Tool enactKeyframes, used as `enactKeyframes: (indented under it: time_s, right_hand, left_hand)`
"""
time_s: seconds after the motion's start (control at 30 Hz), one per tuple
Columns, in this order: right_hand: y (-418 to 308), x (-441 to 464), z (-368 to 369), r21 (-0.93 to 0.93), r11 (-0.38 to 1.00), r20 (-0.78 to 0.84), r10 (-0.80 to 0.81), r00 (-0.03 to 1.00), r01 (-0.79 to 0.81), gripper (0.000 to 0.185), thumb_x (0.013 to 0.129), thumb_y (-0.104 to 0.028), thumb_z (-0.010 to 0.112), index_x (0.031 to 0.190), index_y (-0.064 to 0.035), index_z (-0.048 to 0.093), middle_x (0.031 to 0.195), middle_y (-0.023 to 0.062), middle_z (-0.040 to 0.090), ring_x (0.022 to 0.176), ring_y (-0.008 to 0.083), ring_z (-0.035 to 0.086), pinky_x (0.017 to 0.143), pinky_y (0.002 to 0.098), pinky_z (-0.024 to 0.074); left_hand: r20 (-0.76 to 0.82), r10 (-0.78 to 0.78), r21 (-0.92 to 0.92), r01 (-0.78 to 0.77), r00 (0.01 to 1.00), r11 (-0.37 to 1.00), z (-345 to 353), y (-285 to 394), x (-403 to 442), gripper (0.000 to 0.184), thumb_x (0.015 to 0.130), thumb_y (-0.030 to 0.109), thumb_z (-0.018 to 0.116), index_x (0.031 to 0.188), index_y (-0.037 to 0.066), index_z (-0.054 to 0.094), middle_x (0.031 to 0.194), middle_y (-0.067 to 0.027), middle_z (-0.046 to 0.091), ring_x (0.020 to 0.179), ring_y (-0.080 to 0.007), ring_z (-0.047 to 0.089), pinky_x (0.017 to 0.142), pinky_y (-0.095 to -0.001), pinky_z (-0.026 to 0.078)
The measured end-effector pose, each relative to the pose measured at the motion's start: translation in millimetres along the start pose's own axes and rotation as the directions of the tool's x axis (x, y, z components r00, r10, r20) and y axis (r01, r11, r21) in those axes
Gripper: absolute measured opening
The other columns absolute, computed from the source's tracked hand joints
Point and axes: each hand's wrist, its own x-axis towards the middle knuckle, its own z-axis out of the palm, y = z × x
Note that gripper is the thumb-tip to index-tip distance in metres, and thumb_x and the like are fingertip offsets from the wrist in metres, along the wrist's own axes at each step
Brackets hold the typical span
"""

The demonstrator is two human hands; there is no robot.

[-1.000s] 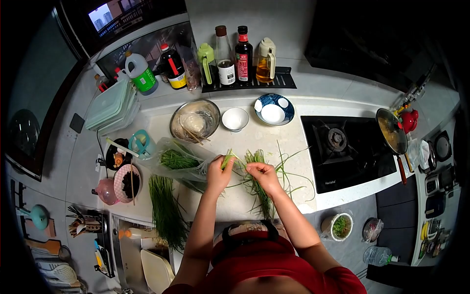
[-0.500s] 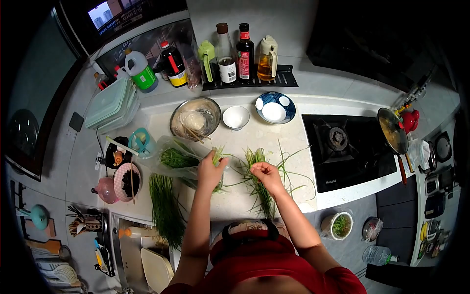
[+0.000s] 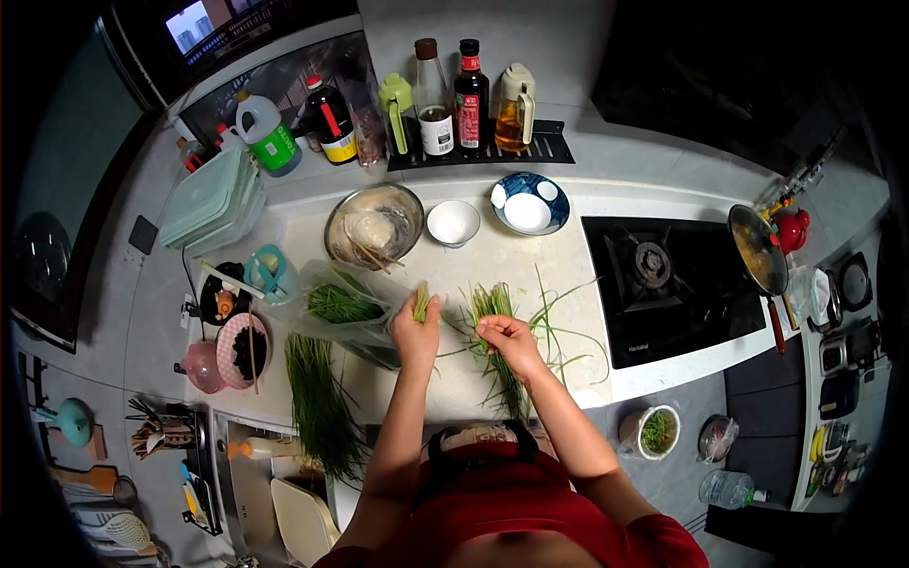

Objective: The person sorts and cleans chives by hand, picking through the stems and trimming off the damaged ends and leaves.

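My left hand (image 3: 416, 330) is closed around a few green stalks (image 3: 421, 301), whose pale ends stick up above the fingers. To its right, my right hand (image 3: 509, 341) pinches at the upper part of a loose green bundle (image 3: 494, 304) lying on the counter; whether a single stalk is between the fingertips is too small to tell. Loose long leaves (image 3: 559, 327) spread to the right of that bundle. Beside my left hand is a clear plastic bag (image 3: 355, 327) with more greens inside. A large dark green bunch (image 3: 317, 398) lies at the counter's front left.
A steel bowl with dough (image 3: 374, 227), a white bowl (image 3: 454, 223) and a blue patterned bowl (image 3: 529, 204) stand behind the hands. The gas stove (image 3: 672, 289) is at the right. A pink plate (image 3: 243, 351) and the sink (image 3: 251, 492) are at the left.
My left hand moved left, away from my right hand, and turned upright with the stalks in it. My right hand shifted slightly left and down over the loose bundle.
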Motion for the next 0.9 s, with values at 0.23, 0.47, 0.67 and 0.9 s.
enactKeyframes:
  time_s: [0.23, 0.47, 0.67, 0.9]
  right_hand:
    - [1.8, -2.3, 0.3, -0.006, 1.000, 0.048, 0.005, 0.999, -0.005, 0.014, 0.080, -0.013, 0.059, 0.092, -0.0054, 0.059, 0.079, -0.0010, 0.061, 0.071, 0.0048, 0.053, 0.057, 0.0186, 0.0392]
    - [1.1, 3.7, -9.9, 0.010, 0.998, -0.073, -0.067, 0.995, 0.068, 0.017, 0.081, -0.015, 0.059, 0.095, -0.0055, 0.059, 0.085, -0.0001, 0.063, 0.074, 0.0047, 0.054, 0.060, 0.0195, 0.0410]
    - [-2.6, -0.9, 4.4, -0.224, 0.940, 0.118, -0.235, 0.965, 0.256, 0.029, 0.077, -0.013, 0.063, 0.104, -0.0048, 0.058, 0.086, -0.0011, 0.060, 0.063, 0.0045, 0.045, 0.060, 0.0184, 0.0402]
    - [18.9, 8.6, -7.0, -0.126, 0.979, -0.070, -0.168, 0.983, 0.159, 0.018, 0.081, -0.010, 0.057, 0.097, -0.0020, 0.059, 0.083, 0.0017, 0.064, 0.063, 0.0039, 0.051, 0.055, 0.0174, 0.0399]
  left_hand:
    - [0.279, -0.081, -0.334, 0.176, 0.957, 0.926, 9.4, 12.9, -1.1, 0.048, 0.075, 0.010, 0.065, 0.118, 0.000, 0.046, 0.069, -0.0004, 0.058, 0.061, -0.0069, 0.050, 0.057, -0.0208, 0.041]
    - [0.209, -0.305, -0.474, 0.369, 0.929, 0.799, -3.5, 33.9, 4.1, 0.046, 0.078, 0.010, 0.063, 0.119, 0.000, 0.045, 0.072, 0.0002, 0.059, 0.053, -0.0016, 0.040, 0.047, -0.0169, 0.031]
    - [0.273, -0.280, -0.445, 0.379, 0.920, 0.811, -6.0, 31.8, 3.4, 0.038, 0.078, 0.014, 0.063, 0.112, 0.002, 0.052, 0.074, 0.0002, 0.060, 0.052, -0.0012, 0.039, 0.043, -0.0173, 0.028]
    - [0.099, -0.242, -0.452, 0.261, 0.965, 0.853, -11.3, 25.4, 5.3, 0.017, 0.079, 0.010, 0.061, 0.090, -0.003, 0.061, 0.075, -0.0054, 0.062, 0.063, -0.0073, 0.051, 0.061, -0.0199, 0.040]
